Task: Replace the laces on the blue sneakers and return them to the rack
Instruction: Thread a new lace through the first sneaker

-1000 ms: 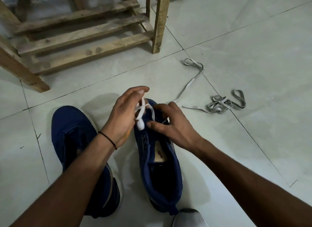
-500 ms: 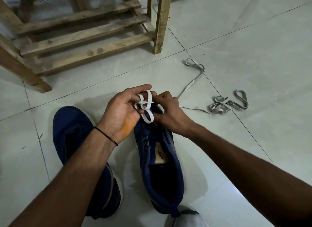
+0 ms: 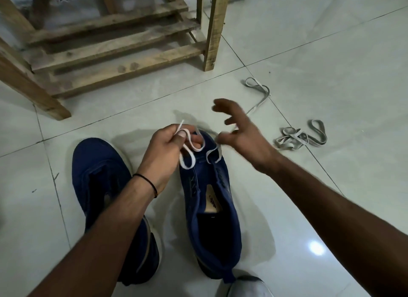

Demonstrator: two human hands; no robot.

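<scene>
- the left hand [image 3: 164, 150] is still pinching the flat white lace [image 3: 187, 167] between thumb and curled fingers, above the toe end of the dark blue canvas sneaker [image 3: 212, 204] that is lying on the pale tiled floor [image 3: 331, 64].
- the right hand [image 3: 245, 135], which was pinching the same lace half a second ago, is now swinging off to the right. it is motion-blurred, with its fingers spread apart and apparently gripping nothing.
- the lace is looping through the front eyelets only. lacing is therefore judged as barely begun, the release probably being a pause before regripping.
- a second dark blue sneaker [image 3: 99, 177] is lying just to the left, partly under the left forearm, showing no lace.
- crumpled grey laces [image 3: 295, 137] are lying on the floor well to the right.
- the slatted wooden rack [image 3: 123, 53] is standing beyond, apart from both sneakers.
</scene>
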